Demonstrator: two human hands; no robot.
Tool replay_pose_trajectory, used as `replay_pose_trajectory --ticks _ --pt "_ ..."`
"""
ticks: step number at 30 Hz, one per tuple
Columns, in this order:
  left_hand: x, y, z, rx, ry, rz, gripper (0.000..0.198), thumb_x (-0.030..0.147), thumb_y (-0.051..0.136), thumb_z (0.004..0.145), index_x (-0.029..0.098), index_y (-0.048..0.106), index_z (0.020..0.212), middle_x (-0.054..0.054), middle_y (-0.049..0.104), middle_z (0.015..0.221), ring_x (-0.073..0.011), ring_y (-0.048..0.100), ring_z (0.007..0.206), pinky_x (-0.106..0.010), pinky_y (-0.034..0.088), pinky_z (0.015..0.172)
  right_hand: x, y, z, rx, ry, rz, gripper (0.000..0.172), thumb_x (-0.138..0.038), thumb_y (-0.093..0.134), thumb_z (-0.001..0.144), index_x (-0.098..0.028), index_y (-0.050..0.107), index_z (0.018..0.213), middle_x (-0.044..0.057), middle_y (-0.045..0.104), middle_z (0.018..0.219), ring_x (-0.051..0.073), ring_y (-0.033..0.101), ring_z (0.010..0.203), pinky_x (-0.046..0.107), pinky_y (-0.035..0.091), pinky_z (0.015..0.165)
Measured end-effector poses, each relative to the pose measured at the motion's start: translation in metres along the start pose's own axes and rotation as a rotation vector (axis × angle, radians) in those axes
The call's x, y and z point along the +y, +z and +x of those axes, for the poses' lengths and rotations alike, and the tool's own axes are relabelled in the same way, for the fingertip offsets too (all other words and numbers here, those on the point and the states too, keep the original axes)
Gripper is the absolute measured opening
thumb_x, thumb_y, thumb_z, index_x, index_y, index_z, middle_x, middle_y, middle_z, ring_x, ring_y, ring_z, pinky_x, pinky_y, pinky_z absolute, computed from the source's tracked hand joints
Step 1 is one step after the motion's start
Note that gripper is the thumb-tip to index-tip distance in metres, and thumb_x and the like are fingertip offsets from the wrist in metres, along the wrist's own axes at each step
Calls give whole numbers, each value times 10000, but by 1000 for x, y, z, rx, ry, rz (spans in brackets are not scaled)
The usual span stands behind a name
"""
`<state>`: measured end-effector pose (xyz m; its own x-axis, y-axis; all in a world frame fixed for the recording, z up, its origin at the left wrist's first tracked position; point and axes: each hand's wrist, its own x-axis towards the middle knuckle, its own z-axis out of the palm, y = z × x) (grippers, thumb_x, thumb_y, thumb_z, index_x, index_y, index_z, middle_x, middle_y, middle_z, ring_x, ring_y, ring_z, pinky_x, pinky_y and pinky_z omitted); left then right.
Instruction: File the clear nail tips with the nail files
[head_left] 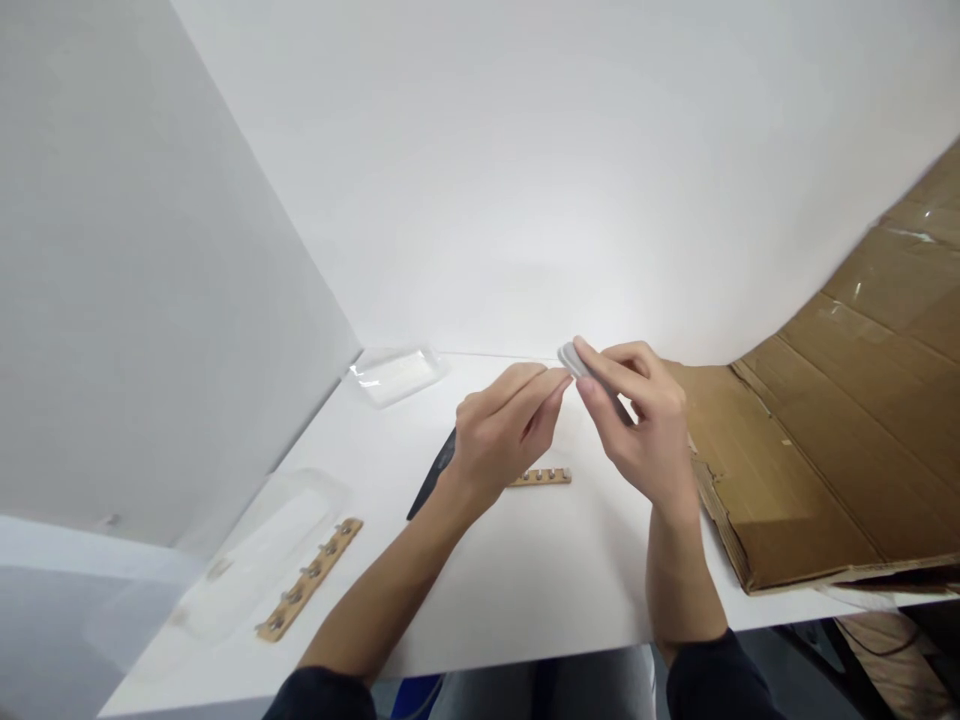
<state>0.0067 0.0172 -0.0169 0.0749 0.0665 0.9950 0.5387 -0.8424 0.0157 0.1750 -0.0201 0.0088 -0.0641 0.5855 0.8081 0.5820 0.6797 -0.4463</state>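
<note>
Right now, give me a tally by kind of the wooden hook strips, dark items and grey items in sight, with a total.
Wooden hook strips: 2
Dark item, partly hidden by the left arm: 1
Grey item in the right hand, counted as one piece: 1
Total: 4

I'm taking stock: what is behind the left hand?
Behind the left hand, a dark object and a wooden hook strip partly show. The hand covers the strip's left end and the rest of the dark object.
</note>
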Motion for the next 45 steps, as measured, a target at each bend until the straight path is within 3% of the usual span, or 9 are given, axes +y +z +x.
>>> replay_pose_trajectory --ticks 4,8,14,16,23,28,35,41,45 --pt "-1 2 -1 19 -4 -4 186 39 688 945 207 714 1018 5 764 829 -93 700 684 -178 540 568 3 3 1 77 25 -74 328 -220 595 1049 -299 761 1321 26 636 943 146 593 794 293 534 635" --pt "-3 2 -1 27 6 16 161 63 677 958 215 723 984 10 758 807 -95 690 662 -188 539 565 0 1 0 20 -47 -5 345 -225 612 1042 -319 748 1345 37 666 1006 152 625 835 311 561 679" --pt "0 0 0 59 -31 -41 204 27 707 916 209 752 993 0 777 841 -104 692 683 -193 530 547 0 4 1 63 -27 4 346 -204 602 1043 -307 756 1335 32 642 960 148 595 795 280 500 584" --pt "5 -2 3 76 -130 -126 187 34 735 902 208 764 964 -1 771 828 -97 665 656 -188 514 521 1 6 2 46 -45 35 344 -203 610 1039 -310 759 1330 28 646 954 147 599 789 290 514 605" --pt "15 -10 13 -16 -751 -703 130 238 745 966 187 799 860 11 700 781 1 449 342 -177 296 296 -1 11 -1 158 -117 88 416 -159 652 1010 -307 724 1393 43 658 1019 159 626 836 331 565 681" --pt "11 -12 15 -9 -894 -838 179 332 797 925 183 798 827 8 705 755 6 397 311 -178 265 271 -3 10 0 179 -104 22 392 -152 617 1028 -318 741 1361 34 641 976 150 623 825 311 552 651" --pt "1 -10 16 -132 -1115 -906 344 508 853 833 184 746 790 73 477 463 -28 321 302 -190 177 280 -1 13 1 160 -121 -9 372 -174 613 1031 -294 745 1357 40 637 976 150 622 808 309 564 642" --pt "-9 -9 18 -265 -1274 -1095 388 510 866 792 187 656 749 91 403 495 3 172 335 -180 108 287 0 17 2 197 -152 -44 375 -174 587 1047 -302 740 1364 36 627 948 151 617 792 308 573 642" --pt "-12 -8 17 -363 -1290 -1228 404 486 826 829 187 585 703 101 326 520 6 86 369 -173 112 281 -1 18 2 158 -254 -3 442 -145 612 1031 -313 692 1433 54 640 1007 163 633 819 302 566 614"
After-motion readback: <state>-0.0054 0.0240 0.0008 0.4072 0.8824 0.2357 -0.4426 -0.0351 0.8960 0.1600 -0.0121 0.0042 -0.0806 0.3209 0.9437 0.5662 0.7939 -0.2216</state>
